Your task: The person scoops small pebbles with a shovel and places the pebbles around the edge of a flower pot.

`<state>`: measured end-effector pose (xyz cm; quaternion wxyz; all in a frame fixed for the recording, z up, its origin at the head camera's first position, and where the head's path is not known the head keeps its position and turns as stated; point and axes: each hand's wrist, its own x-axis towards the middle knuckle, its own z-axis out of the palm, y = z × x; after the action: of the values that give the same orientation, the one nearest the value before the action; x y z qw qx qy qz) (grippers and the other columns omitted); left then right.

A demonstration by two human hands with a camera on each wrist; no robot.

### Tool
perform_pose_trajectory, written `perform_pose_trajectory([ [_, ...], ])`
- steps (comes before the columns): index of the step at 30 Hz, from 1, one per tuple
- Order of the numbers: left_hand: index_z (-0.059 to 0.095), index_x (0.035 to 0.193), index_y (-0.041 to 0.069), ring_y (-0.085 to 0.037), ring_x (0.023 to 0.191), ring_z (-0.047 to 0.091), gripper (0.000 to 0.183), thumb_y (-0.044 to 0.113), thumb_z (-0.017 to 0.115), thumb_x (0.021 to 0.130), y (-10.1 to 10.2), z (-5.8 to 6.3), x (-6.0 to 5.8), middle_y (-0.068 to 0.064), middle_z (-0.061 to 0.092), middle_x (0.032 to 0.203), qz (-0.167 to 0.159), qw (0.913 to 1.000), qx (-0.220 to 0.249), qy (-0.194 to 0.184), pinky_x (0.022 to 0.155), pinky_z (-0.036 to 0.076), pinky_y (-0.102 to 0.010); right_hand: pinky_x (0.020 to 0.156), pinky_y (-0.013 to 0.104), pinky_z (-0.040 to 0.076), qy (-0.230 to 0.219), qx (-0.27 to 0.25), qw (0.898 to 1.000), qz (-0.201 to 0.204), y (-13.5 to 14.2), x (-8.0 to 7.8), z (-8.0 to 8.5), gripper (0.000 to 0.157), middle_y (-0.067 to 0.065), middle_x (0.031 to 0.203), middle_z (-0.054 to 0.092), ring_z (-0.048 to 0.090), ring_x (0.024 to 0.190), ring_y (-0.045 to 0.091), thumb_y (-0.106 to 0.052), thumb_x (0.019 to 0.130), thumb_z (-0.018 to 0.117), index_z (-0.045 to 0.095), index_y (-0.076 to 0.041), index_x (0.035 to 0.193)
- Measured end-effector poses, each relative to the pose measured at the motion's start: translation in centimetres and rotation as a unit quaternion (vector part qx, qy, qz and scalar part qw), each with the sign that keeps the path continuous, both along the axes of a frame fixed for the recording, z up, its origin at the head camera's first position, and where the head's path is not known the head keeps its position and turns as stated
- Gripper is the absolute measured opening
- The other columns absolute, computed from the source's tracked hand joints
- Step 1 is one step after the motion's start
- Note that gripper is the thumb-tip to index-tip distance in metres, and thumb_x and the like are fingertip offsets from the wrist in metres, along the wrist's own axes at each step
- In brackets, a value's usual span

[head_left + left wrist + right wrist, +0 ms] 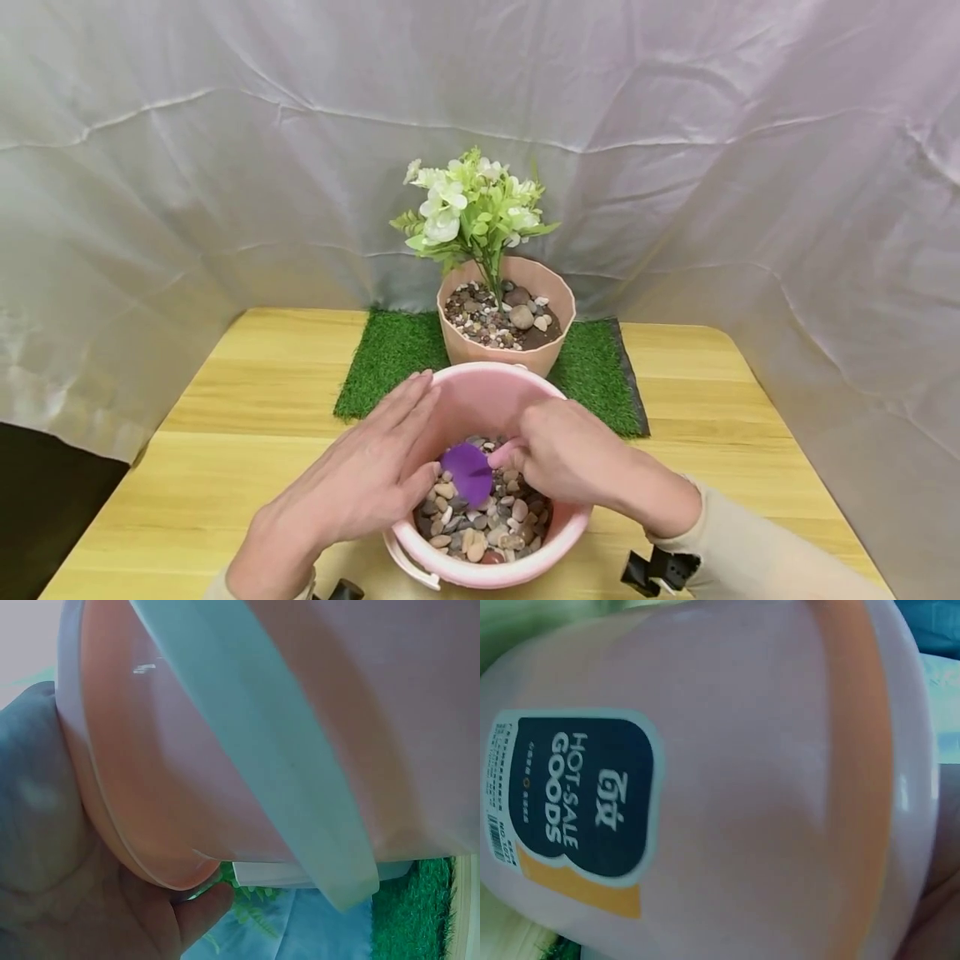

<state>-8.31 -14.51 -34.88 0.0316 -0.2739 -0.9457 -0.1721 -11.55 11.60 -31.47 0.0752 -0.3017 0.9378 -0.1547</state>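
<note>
A pink bucket stands at the front of the table with several mixed pebbles inside. My right hand reaches in over the right side and grips the pink handle of a toy shovel. The purple blade of that shovel lies against the pebbles. On the left, my left hand rests on the rim with its fingers straight. The left wrist view shows this palm against the rim and the bucket's pale carrying handle. In the right wrist view the bucket's label shows, while the shovel is hidden.
Behind the bucket, a peach flower pot with pebbles and dark soil holds a plant with white flowers. It stands on a green turf mat on the wooden table. Grey cloth hangs around the table.
</note>
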Motion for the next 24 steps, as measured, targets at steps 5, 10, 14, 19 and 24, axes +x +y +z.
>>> perform_pose_trajectory([
  [5, 0.029, 0.164, -0.001, -0.031, 0.163, 0.016, 0.083, 0.037, 0.064, 0.1, 0.1, 0.0, -0.1, -0.016, 0.014, 0.175, -0.007, 1.0, 0.005, 0.002, 0.131, 0.021, -0.049, 0.056, 0.025, 0.049, -0.036, -0.04, 0.999, -0.004, 0.8, -0.3, 0.8, 0.012, -0.02, 0.059, 0.059, 0.053, 0.054, 0.003, -0.033, 0.096, 0.076, 0.083, -0.03, 0.086],
  [10, 0.028, 0.164, -0.001, -0.03, 0.163, 0.015, 0.083, 0.036, 0.064, 0.099, 0.1, 0.0, -0.1, -0.016, 0.013, 0.175, -0.006, 1.0, 0.005, -0.003, 0.131, 0.021, -0.049, 0.058, 0.025, 0.052, -0.096, -0.079, 0.992, -0.012, 1.3, -0.5, 1.3, 0.013, -0.02, 0.061, 0.063, 0.058, 0.059, 0.004, -0.042, 0.094, 0.076, 0.084, -0.034, 0.089],
  [14, 0.028, 0.164, -0.001, -0.03, 0.163, 0.015, 0.084, 0.036, 0.065, 0.099, 0.0, 0.1, -0.1, -0.016, 0.012, 0.175, -0.007, 1.0, 0.004, -0.002, 0.131, 0.021, -0.048, 0.06, 0.026, 0.052, -0.126, -0.095, 0.987, -0.027, 1.8, -0.7, 1.6, 0.018, -0.016, 0.067, 0.067, 0.06, 0.065, 0.007, -0.037, 0.098, 0.073, 0.08, -0.032, 0.082],
  [19, 0.028, 0.164, -0.001, -0.031, 0.163, 0.016, 0.083, 0.036, 0.065, 0.099, 0.0, 0.1, 0.0, -0.016, 0.013, 0.175, -0.006, 1.0, 0.002, -0.002, 0.131, 0.022, -0.049, 0.055, 0.025, 0.049, -0.132, -0.102, 0.986, -0.013, 2.2, -0.9, 1.7, 0.018, -0.015, 0.065, 0.063, 0.054, 0.061, 0.006, -0.032, 0.1, 0.071, 0.08, -0.029, 0.084],
  [24, 0.027, 0.164, -0.001, -0.031, 0.163, 0.015, 0.083, 0.036, 0.065, 0.1, 0.0, 0.0, -0.1, -0.016, 0.013, 0.175, -0.006, 1.0, 0.0, -0.003, 0.131, 0.022, -0.049, 0.061, 0.025, 0.05, -0.104, -0.084, 0.991, 0.002, 2.0, -0.7, 1.6, 0.016, -0.019, 0.063, 0.061, 0.055, 0.065, 0.002, -0.038, 0.096, 0.075, 0.079, -0.034, 0.081],
])
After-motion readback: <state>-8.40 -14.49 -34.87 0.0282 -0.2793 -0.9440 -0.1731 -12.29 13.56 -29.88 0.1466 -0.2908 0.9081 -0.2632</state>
